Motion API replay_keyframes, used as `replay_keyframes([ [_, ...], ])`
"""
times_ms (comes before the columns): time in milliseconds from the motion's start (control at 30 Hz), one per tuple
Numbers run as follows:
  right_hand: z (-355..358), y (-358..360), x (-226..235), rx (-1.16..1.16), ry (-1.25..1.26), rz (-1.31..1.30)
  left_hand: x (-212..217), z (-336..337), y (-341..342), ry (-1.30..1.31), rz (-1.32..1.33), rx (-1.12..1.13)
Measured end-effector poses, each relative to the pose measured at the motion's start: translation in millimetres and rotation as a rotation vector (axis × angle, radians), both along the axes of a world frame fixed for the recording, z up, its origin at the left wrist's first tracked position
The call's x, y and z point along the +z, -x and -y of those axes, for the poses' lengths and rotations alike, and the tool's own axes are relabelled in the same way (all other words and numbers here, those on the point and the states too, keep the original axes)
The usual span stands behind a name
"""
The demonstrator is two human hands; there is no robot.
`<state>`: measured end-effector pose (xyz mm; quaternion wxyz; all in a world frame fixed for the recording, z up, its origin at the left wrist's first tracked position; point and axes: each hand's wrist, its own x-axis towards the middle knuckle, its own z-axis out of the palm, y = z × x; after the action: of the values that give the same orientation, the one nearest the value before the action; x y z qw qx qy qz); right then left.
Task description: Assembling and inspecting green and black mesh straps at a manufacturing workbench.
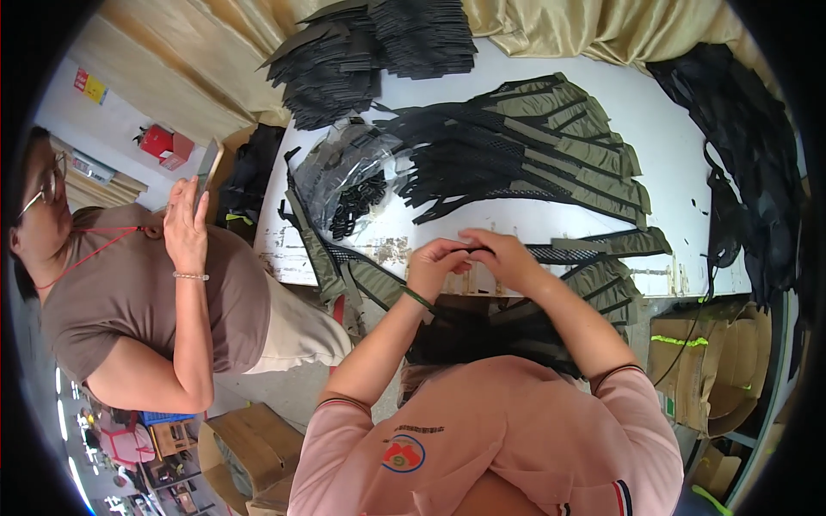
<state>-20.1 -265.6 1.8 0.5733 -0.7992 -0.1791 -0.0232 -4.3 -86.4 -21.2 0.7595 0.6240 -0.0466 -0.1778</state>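
Observation:
My left hand and my right hand meet over the table's near edge, both with pinched fingers. Between them they grip the narrow black end of an olive-and-black mesh strap, whose wider part lies to the right on the table. The tip is mostly hidden by my fingers. Several similar straps lie fanned out beyond my hands. To the left, small black plastic buckles spill from a clear plastic bag. More olive-and-black pieces hang over the near edge and across my lap.
Stacks of black fabric pieces stand at the far side of the white table. Black material hangs at the right, above a cardboard box. At my left stands a person holding a phone. Another box sits at lower left.

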Motion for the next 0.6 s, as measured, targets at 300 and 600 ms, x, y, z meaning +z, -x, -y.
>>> replay_keyframes([
  [300, -8.7, -8.3, -49.0, 0.078, 0.167, -0.024, -20.9, -141.3, -123.5, -0.903, 0.622, 0.499],
  [600, -1.7, -15.5, -51.0, 0.010, 0.099, -0.193, -12.3, -119.5, -134.1, -1.217, 0.393, 0.440],
])
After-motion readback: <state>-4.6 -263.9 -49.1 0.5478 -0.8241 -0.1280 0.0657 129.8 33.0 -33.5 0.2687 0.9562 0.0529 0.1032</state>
